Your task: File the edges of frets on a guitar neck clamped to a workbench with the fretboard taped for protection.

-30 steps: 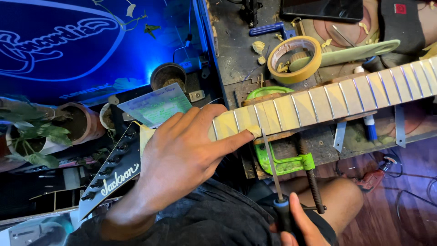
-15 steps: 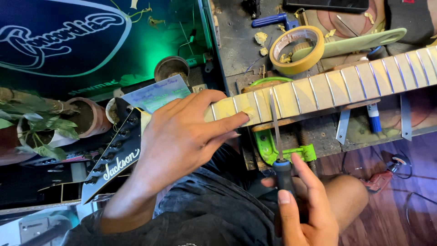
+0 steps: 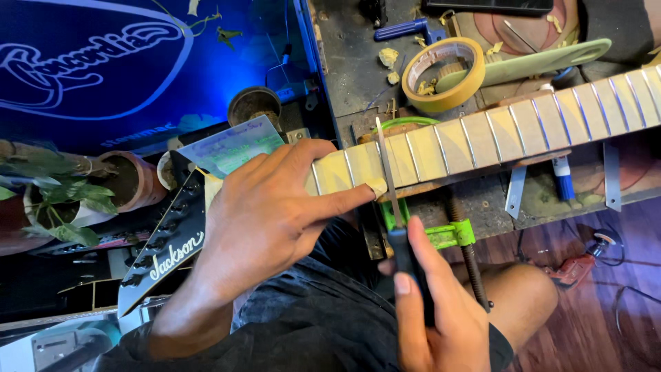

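Observation:
A pale wooden guitar neck (image 3: 496, 131) with metal frets lies across a workbench, its black headstock (image 3: 162, 251) pointing lower left. My left hand (image 3: 272, 217) grips the neck near the nut, index finger stretched along its near edge with a taped fingertip. My right hand (image 3: 430, 310) holds the dark handle of a thin metal file (image 3: 387, 165), whose blade lies across a fret beside that fingertip. A green clamp (image 3: 441, 231) holds the neck from below.
A roll of yellow masking tape (image 3: 441, 72) and a pale green flat tool (image 3: 530, 62) lie on the bench behind the neck. Potted plants (image 3: 62, 200) stand at left under a blue glowing sign. A blue marker (image 3: 563, 179) sits below the neck.
My right hand has risen from the lower edge and brought the file up across a fret. My left hand has stayed on the neck.

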